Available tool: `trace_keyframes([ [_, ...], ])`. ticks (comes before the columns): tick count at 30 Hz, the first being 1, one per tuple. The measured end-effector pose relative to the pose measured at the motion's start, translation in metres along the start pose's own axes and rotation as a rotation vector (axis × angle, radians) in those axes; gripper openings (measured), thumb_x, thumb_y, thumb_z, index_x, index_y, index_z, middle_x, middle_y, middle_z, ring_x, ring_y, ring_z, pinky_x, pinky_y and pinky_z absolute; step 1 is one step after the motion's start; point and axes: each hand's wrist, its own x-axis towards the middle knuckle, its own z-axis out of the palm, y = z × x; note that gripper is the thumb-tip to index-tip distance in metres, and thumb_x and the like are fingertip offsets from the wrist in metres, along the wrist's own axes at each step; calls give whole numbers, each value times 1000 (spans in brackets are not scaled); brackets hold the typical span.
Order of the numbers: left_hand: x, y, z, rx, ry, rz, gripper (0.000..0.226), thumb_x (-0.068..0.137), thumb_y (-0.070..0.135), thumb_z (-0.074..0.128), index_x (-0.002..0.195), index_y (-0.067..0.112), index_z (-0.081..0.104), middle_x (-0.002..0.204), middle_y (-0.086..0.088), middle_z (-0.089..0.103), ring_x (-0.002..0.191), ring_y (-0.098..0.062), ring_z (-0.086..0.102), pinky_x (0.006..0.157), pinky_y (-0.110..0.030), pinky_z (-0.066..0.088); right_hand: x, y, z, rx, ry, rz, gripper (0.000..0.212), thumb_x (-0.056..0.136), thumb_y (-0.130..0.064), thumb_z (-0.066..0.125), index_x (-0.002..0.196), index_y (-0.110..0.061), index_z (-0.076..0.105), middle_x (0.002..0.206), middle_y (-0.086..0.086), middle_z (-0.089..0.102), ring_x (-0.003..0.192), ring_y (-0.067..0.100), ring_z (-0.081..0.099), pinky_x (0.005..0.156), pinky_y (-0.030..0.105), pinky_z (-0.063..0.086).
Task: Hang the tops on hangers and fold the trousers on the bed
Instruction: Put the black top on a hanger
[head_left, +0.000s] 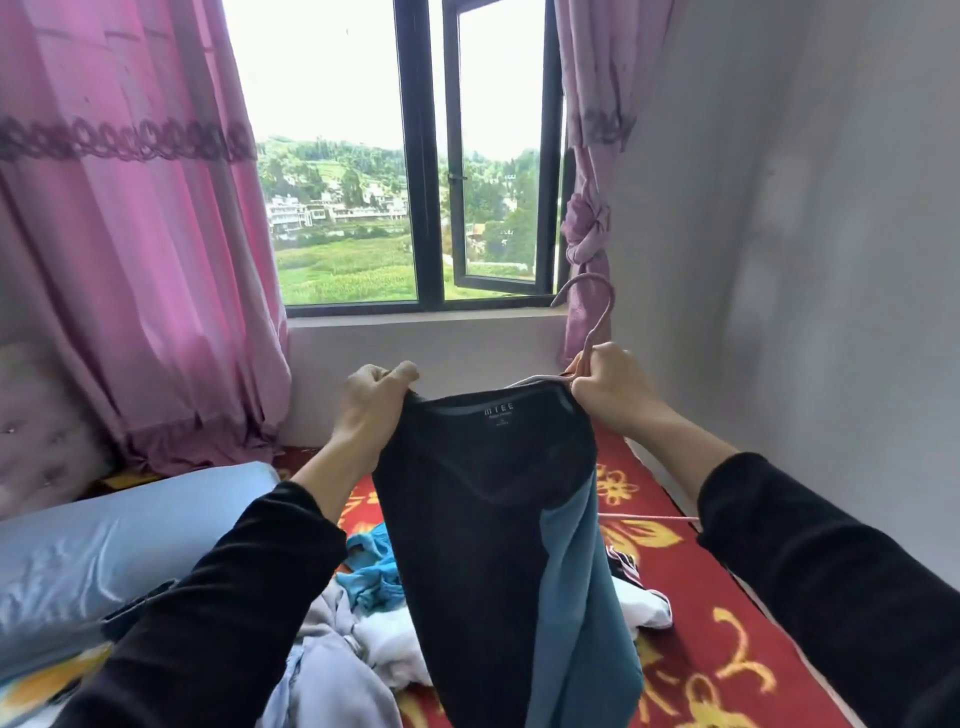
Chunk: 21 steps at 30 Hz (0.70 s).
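Heaped on the bed (727, 649), across its red flowered cover: a loose pile of clothes (363, 629), with blue, white and pale grey pieces tangled together. Held up above that pile, clear of the bed: a dark top (483, 519) with a teal panel down its right side. Pinched at the left edge of the collar by the left hand (371, 405), fingers curled tight round the cloth. Gripped at the right edge of the collar by the right hand (613, 384), together with the neck of a pink hanger (597, 312). Hook of the hanger upright above the bed, open end turned left; one arm slipped just inside the collar. Hanging straight down toward the bed, collar uppermost, long axis vertical, hem cut off at the bottom edge of the view. Hiding the middle of the pile and part of the bed cover behind it. At the left side of the bed, a pale blue pillow (130, 545). On the bed cover just right of the top, a thin pink bar (649, 518), one end hidden behind the black right sleeve (831, 597). Beyond the far end of the bed, a window (421, 156) with one pane swung open and pink curtains (130, 234) on both sides. Along the right side of the bed, a plain grey wall (805, 260).
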Motion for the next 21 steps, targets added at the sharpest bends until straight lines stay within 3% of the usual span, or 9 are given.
trace_keyframes([
  [3, -9, -2, -1, 203, -247, 189, 57, 66, 70, 69, 104, 30, 53, 87, 5, 57, 77, -10, 56, 68, -28, 44, -4, 2, -6, -31, -16, 48, 15, 62, -1, 47, 50, -9, 41, 48, 3, 41, 49, 21, 38, 45, 27, 29],
  [5, -16, -2, -4, 327, -479, 306, 58, 62, 58, 80, 108, 43, 50, 79, 12, 53, 67, 0, 53, 64, -20, 43, -5, 7, -10, -41, -28, 80, 10, 64, -1, 46, 54, -5, 47, 51, 7, 45, 52, 23, 41, 47, 28, 32],
  [7, -19, 0, -4, 457, -566, 414, 51, 64, 32, 82, 103, 44, 51, 67, 14, 48, 57, -2, 49, 57, -16, 42, -6, 10, -13, -43, -24, 101, 9, 64, -2, 47, 58, 1, 53, 57, 13, 53, 58, 29, 49, 51, 33, 40],
  [9, -18, 3, -1, 459, -409, 516, 29, 71, 21, 75, 87, 37, 58, 60, 10, 53, 55, -5, 49, 52, -17, 42, -6, 16, -17, -18, -1, 111, 14, 64, -2, 47, 63, 6, 59, 64, 18, 61, 66, 35, 56, 56, 38, 45],
  [11, -16, 9, 1, 293, -253, 492, 11, 82, 30, 70, 73, 26, 65, 62, 2, 62, 57, -9, 56, 55, -23, 44, -6, 25, -20, 43, 7, 132, 18, 67, -2, 50, 69, 7, 64, 72, 20, 67, 74, 35, 62, 65, 42, 51],
  [13, -15, 14, 6, 211, -191, 455, 28, 89, 37, 64, 69, 19, 69, 66, -3, 66, 61, -14, 62, 59, -30, 48, -8, 37, -14, 118, -9, 188, 17, 72, -5, 55, 75, 4, 70, 78, 15, 70, 79, 30, 64, 73, 42, 54],
  [16, -18, 26, 18, 165, -127, 469, 30, 92, 36, 61, 75, 13, 71, 77, -9, 69, 75, -25, 65, 70, -39, 53, -14, 55, 6, 118, -24, 341, 14, 76, -12, 58, 72, -5, 69, 74, 10, 68, 77, 29, 63, 67, 36, 48],
  [19, -20, 40, 23, 103, -50, 517, 21, 90, 36, 63, 75, 25, 70, 83, 2, 67, 73, -1, 61, 70, -18, 49, -23, 82, 19, 234, -15, 549, 17, 82, -9, 56, 72, -9, 71, 79, 9, 68, 80, 28, 62, 68, 31, 46],
  [21, -18, 53, 20, 67, 26, 524, 21, 89, 38, 64, 72, 26, 70, 72, 8, 65, 64, 1, 58, 62, -18, 46, -29, 98, 21, 294, 0, 632, 18, 83, -10, 56, 82, -8, 74, 85, 11, 68, 80, 28, 59, 70, 33, 44],
])
